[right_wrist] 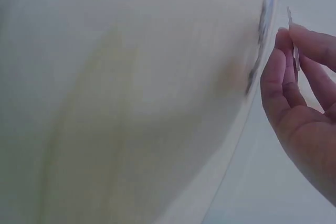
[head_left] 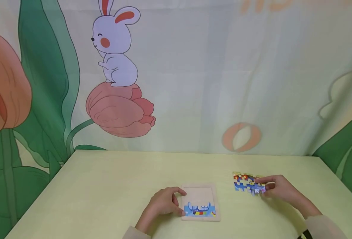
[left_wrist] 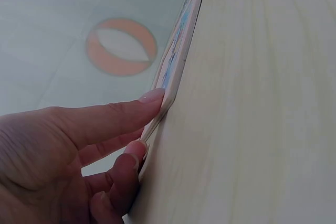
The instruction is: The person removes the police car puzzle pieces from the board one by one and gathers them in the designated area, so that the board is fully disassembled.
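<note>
Wooden puzzle tray, one, left hand steadying; right hand probably pinching one piece.

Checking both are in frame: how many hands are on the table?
2. The left hand touches the puzzle tray's left edge; the right hand pinches a piece at the loose puzzle pieces to the right.
</note>
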The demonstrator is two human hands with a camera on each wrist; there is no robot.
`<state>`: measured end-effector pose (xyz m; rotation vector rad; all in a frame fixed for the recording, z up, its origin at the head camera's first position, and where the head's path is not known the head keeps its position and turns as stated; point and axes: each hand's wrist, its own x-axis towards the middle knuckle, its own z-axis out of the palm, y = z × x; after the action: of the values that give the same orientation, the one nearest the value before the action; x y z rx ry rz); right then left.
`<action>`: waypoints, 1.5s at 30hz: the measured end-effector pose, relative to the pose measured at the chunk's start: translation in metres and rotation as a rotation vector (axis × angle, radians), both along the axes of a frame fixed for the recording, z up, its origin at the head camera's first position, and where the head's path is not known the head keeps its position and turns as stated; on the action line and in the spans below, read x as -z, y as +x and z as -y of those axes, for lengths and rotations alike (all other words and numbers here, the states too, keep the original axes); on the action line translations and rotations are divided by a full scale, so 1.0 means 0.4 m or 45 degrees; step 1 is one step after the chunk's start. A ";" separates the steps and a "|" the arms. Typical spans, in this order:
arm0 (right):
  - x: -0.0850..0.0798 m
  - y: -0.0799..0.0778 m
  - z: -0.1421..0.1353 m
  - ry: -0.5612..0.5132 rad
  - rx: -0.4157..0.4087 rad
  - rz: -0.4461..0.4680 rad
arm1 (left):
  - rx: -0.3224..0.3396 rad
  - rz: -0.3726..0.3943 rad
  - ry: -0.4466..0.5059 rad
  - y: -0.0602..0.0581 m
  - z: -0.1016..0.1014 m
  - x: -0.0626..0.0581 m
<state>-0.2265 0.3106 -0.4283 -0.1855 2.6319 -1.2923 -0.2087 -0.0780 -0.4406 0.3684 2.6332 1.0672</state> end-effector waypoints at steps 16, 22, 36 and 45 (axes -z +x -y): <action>0.035 -0.008 -0.053 0.122 -0.021 -0.010 | 0.017 0.010 0.012 0.012 0.002 0.025; 0.040 0.002 -0.072 0.171 -0.009 0.006 | 0.019 0.028 0.024 0.014 -0.009 0.021; 0.024 -0.009 -0.064 0.290 0.042 0.043 | 0.033 -0.008 0.019 -0.003 -0.014 0.015; 0.021 -0.027 -0.043 0.323 0.071 0.049 | 0.005 -0.003 0.002 -0.006 -0.003 0.010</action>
<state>-0.2374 0.3280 -0.4368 -0.0482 2.7530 -0.9537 -0.2111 -0.0767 -0.4447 0.3755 2.6328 1.0682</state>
